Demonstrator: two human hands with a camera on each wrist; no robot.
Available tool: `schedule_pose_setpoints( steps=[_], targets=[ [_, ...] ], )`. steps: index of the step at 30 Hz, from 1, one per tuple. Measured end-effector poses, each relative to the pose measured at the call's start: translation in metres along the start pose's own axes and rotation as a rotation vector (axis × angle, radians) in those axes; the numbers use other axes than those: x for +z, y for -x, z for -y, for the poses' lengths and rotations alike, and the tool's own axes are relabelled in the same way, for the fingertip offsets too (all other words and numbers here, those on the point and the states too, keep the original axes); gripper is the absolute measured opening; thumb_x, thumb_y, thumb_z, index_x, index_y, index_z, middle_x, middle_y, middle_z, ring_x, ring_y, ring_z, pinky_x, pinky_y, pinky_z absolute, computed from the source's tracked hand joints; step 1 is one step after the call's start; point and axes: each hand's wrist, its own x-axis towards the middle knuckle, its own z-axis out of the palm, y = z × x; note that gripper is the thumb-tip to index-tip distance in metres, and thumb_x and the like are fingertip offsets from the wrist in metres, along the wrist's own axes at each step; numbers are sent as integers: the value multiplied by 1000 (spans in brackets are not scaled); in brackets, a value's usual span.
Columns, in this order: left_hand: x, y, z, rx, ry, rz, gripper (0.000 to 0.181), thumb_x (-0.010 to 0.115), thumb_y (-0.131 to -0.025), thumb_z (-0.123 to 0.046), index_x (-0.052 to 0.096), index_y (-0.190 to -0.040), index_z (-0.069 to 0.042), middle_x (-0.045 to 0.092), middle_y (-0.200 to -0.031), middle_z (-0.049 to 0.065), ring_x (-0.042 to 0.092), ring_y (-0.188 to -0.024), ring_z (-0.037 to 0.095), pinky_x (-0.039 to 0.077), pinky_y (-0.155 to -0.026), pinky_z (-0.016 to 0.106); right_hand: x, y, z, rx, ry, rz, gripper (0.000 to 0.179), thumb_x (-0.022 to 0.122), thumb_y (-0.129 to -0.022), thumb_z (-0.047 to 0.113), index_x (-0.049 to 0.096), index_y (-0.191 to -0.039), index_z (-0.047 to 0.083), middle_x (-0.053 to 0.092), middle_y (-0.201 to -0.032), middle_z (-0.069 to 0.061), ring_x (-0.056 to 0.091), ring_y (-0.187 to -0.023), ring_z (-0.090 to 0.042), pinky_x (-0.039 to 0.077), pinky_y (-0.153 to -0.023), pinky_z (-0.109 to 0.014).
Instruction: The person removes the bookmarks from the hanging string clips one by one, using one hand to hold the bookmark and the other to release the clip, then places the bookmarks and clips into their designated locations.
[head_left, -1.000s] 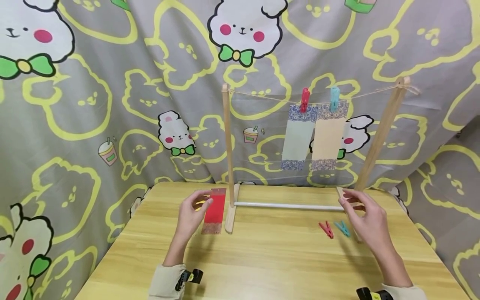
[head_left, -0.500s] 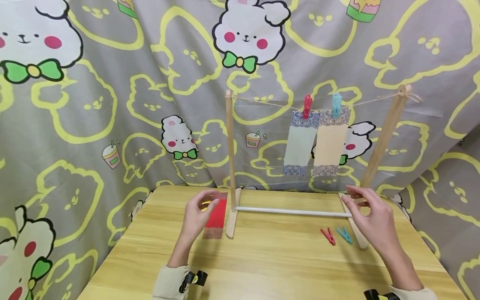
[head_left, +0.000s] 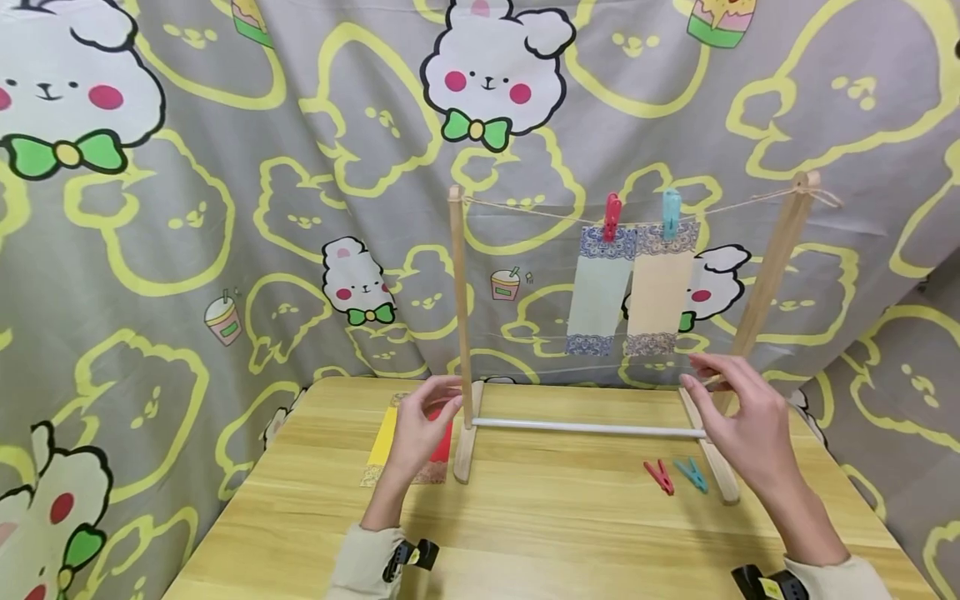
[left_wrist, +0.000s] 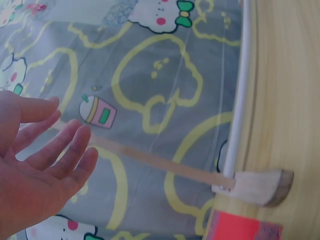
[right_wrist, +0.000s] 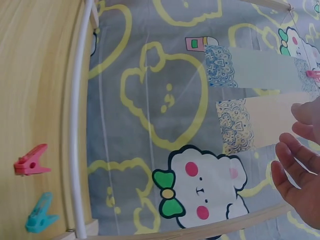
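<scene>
Both my left grip (head_left: 426,423) and right grip (head_left: 744,423) are loosely wide, at lower centre and lower right of the head view, near the wooden stand (head_left: 461,308).

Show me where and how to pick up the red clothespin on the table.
Best, I'd say, to come from above and pinch the red clothespin by the outer sides of its two spread legs. It lies as a V, legs fanning toward the white rod, leaving both sides reachable.
</scene>
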Motion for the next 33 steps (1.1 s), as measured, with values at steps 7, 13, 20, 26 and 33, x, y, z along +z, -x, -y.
schedule_pose_setpoints(
  steps=[7,13,20,26,33],
  targets=[
    [16,-10,0,30,51,17,22,67,-93,11,67,-115,12,69,-112,28,66,-103,50,55,-91,58,0,-5,2,4,12,10,43,82,-80,-7,73,-121,4,71,-105,-10,58,-96,-2,41,-83,-6],
    [27,-17,9,18,92,25,24,65,-94,12,65,-118,13,68,-115,29,64,-107,49,51,-97,60,-3,-7,3,-13,13,-1,44,82,-79,-7,73,-121,3,71,-108,-10,56,-98,1,43,-84,-10],
    [39,-27,29,56,94,-9,25,67,-95,7,69,-120,3,70,-113,19,66,-106,40,53,-99,52,-5,-18,7,-16,9,31,46,80,-83,-5,70,-127,3,70,-116,-13,59,-102,-11,43,-88,-11],
    [48,-32,22,81,125,8,24,70,-95,2,70,-119,1,72,-111,15,68,-105,35,55,-98,44,-6,-29,11,-44,25,27,47,81,-82,-4,70,-127,3,70,-116,-13,60,-101,-17,42,-91,-11],
    [58,-38,15,72,123,6,23,70,-95,2,71,-118,-1,73,-109,13,69,-103,36,56,-95,42,-3,-38,14,-76,38,33,50,82,-80,-4,69,-128,3,68,-116,-12,62,-100,-28,40,-91,-9]
  ],
)
